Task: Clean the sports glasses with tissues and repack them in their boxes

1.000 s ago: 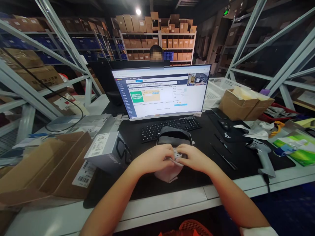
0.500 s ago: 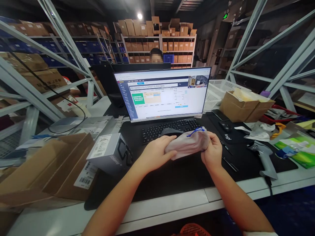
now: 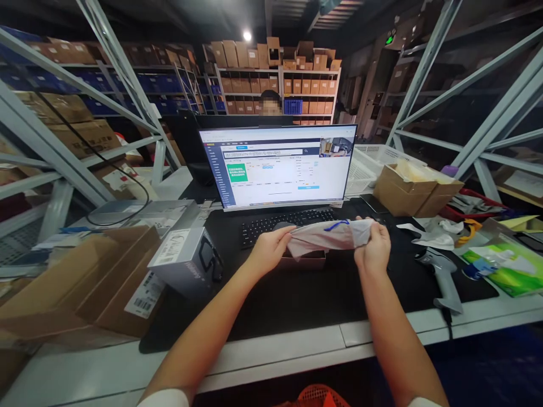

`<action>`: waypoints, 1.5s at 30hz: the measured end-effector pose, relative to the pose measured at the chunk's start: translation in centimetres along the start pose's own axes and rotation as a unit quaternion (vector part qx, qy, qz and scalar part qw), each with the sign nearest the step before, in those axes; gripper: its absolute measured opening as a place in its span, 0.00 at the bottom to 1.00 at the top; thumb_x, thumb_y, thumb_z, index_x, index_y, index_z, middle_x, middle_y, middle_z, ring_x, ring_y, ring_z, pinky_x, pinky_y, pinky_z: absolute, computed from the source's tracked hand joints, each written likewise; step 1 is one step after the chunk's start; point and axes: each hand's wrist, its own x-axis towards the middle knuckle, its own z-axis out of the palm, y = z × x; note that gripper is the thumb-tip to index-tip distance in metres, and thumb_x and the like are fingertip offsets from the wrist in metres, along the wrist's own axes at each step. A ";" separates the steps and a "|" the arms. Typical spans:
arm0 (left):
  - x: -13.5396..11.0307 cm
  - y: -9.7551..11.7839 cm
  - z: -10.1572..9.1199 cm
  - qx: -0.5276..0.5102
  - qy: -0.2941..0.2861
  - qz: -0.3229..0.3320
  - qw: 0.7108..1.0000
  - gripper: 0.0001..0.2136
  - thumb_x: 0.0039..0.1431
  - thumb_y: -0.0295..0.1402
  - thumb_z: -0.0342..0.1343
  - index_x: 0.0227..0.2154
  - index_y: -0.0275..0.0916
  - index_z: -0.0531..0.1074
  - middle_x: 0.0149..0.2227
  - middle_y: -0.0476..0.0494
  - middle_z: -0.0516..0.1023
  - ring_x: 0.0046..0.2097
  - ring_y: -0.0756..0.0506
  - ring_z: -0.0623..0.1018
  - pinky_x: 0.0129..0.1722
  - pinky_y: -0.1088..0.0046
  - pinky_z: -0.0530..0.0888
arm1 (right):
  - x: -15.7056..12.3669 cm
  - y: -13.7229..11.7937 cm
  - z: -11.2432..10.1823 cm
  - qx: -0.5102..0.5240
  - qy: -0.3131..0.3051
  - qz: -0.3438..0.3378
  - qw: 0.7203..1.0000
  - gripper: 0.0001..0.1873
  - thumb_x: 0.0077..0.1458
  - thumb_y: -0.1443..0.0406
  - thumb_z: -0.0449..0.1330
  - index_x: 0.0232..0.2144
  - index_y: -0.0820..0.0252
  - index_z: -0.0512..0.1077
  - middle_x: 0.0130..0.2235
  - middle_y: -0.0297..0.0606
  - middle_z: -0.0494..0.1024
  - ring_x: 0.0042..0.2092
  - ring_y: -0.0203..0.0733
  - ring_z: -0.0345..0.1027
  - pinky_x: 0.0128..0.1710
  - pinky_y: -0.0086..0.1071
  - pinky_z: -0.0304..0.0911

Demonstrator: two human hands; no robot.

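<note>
Two hands are occupied with one item, and we take the keyboard [image 3: 252, 233] as our reference. We record a grey pouch [image 3: 322, 238] on the near side of the keyboard, drawn out lengthwise and covering part of its keys, with a blue cord [image 3: 337, 226] along the upper edge. Grip: the left hand [image 3: 271, 251] pinches the left end between thumb and fingers; the right hand [image 3: 374, 246] is closed around the paler right end. Below the pouch, nearer us than the keyboard, sits a small box [image 3: 303, 260], partly hidden, so we cannot tell its contents. Progress, by our judgement: the pouch is in hand and spread out, so the handling looks midway. Outstanding: it is neither set down nor put into any box, and neither hand has let go. Whether it holds anything we cannot tell, though it hangs rather flat. Left of the keyboard stand a printed grey box [image 3: 182, 263] and, farther left, an open carton [image 3: 114, 277]; right of it lies a scanner [image 3: 443, 280], untouched.
</note>
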 end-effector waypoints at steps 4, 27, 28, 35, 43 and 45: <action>2.1 -1.1 -2.0 0.183 -0.012 -0.049 0.982 0.17 0.68 0.35 0.46 0.49 0.42 0.78 0.42 0.42 0.83 0.41 0.42 0.82 0.44 0.67 0.76 | 3.4 -1.0 -1.5 0.024 0.074 -0.040 0.996 0.16 0.53 0.55 0.66 0.31 0.55 0.64 0.31 0.26 0.73 0.37 0.39 0.77 0.45 0.43 0.75; 1.7 4.0 1.3 0.105 -0.163 -0.013 0.981 0.19 0.69 0.38 0.41 0.47 0.41 0.78 0.49 0.39 0.82 0.51 0.40 0.80 0.51 0.65 0.73 | -2.6 0.2 0.7 0.011 -0.029 0.068 0.997 0.19 0.50 0.52 0.68 0.31 0.55 0.65 0.27 0.28 0.78 0.34 0.45 0.80 0.35 0.40 0.75; 0.8 4.0 1.2 0.049 -0.120 -0.022 0.991 0.19 0.69 0.40 0.43 0.51 0.40 0.75 0.52 0.39 0.80 0.52 0.41 0.79 0.52 0.65 0.73 | -3.1 0.3 0.8 0.013 -0.027 0.071 0.997 0.19 0.50 0.51 0.68 0.32 0.55 0.65 0.27 0.29 0.79 0.35 0.46 0.80 0.35 0.40 0.75; -1.3 2.8 1.6 -0.076 -0.048 -0.079 0.993 0.18 0.67 0.44 0.48 0.34 0.37 0.77 0.33 0.45 0.80 0.35 0.46 0.77 0.37 0.72 0.72 | -6.7 1.4 1.3 -0.001 -0.108 0.123 0.987 0.16 0.55 0.52 0.65 0.35 0.55 0.68 0.35 0.35 0.82 0.41 0.46 0.79 0.42 0.41 0.73; -0.2 -0.3 -1.1 -0.090 -0.041 -0.065 0.993 0.19 0.66 0.45 0.49 0.26 0.38 0.72 0.25 0.50 0.73 0.29 0.49 0.71 0.31 0.74 0.67 | -5.4 0.4 0.6 -0.026 -0.258 0.147 0.955 0.11 0.52 0.58 0.61 0.34 0.57 0.78 0.39 0.39 0.82 0.41 0.47 0.76 0.39 0.38 0.71; -0.3 -0.7 -1.8 -0.092 -0.061 -0.048 0.993 0.18 0.66 0.45 0.50 0.27 0.37 0.73 0.26 0.48 0.75 0.30 0.49 0.72 0.32 0.74 0.67 | -4.9 0.0 0.3 -0.055 -0.288 0.159 0.943 0.10 0.47 0.61 0.61 0.31 0.57 0.79 0.42 0.39 0.82 0.43 0.49 0.75 0.39 0.38 0.71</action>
